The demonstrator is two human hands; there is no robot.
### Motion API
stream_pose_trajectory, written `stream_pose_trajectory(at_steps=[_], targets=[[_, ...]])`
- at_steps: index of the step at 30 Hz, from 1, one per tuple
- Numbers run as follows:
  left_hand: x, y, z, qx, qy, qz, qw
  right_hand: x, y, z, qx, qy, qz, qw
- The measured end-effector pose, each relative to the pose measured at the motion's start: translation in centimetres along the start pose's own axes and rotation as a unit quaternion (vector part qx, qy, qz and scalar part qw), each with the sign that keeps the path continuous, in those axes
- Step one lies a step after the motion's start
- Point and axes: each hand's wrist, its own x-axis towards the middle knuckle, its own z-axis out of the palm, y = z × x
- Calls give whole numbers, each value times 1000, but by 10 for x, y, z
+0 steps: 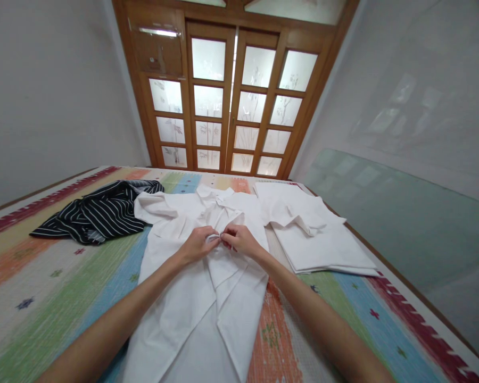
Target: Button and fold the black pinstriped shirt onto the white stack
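A white shirt [171, 314] lies spread face up in front of me, its collar pointing away and its lower front edges parted. My left hand [201, 243] pinches the front edge of the shirt near mid-chest. Right against it, my right hand [238, 239] pinches the same spot from the other side, fingertips meeting. The fabric is slightly raised between them. Any button there is too small and covered by my fingers to make out.
A crumpled black-and-white striped garment [107, 210] lies to the left. Folded white cloth [323, 247] lies to the right, partly under the shirt's sleeve. Everything rests on a colourful striped bedspread [75, 282]. Wooden glazed doors [229, 106] stand beyond; a pale green panel [395, 213] lines the right.
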Motion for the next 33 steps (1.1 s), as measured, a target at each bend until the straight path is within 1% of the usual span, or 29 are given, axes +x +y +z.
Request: stream_pose_trajectory(at_steps=[3,6,9,11,13,15,17,19,21,22,23,25,26,27,29,30,33], targets=[[-1,-1,1,-10,7,-5,1000,-1,-2,3,-56,23,-26,998],[-3,5,3,-31,14,-8,999,1,-1,4,-109,64,-38,991],[-5,15,-2,-38,11,0,999,4,4,2,-126,104,-23,986],[-6,18,-11,-16,9,1,1000,5,6,-6,-118,132,-5,984],[-9,16,-28,20,16,-7,1000,6,7,-19,-114,192,5,975],[-13,8,-50,61,30,-24,997,4,6,-40,-110,275,11,955],[-19,-2,-74,101,47,-53,992,1,5,-66,-97,358,19,929],[-29,-13,-96,135,67,-89,985,-4,4,-94,-84,438,28,895],[-39,-22,-112,155,95,-121,976,-10,6,-120,-84,495,39,864],[-43,-27,-118,156,108,-133,973,-13,8,-130,-91,496,49,862],[-47,-32,-121,151,119,-140,971,-16,10,-138,-100,473,65,873],[-52,-45,-122,140,130,-139,972,-20,16,-147,-120,390,109,906],[-53,-53,-121,136,133,-133,973,-22,19,-148,-137,344,134,919],[-52,-61,-118,135,137,-129,973,-22,23,-147,-163,304,156,926],[-48,-80,-113,129,148,-143,970,-23,31,-141,-235,238,182,925],[-45,-89,-111,118,156,-163,967,-22,36,-136,-274,207,186,921],[-38,-113,-110,73,181,-256,947,-22,49,-119,-360,129,188,905]])
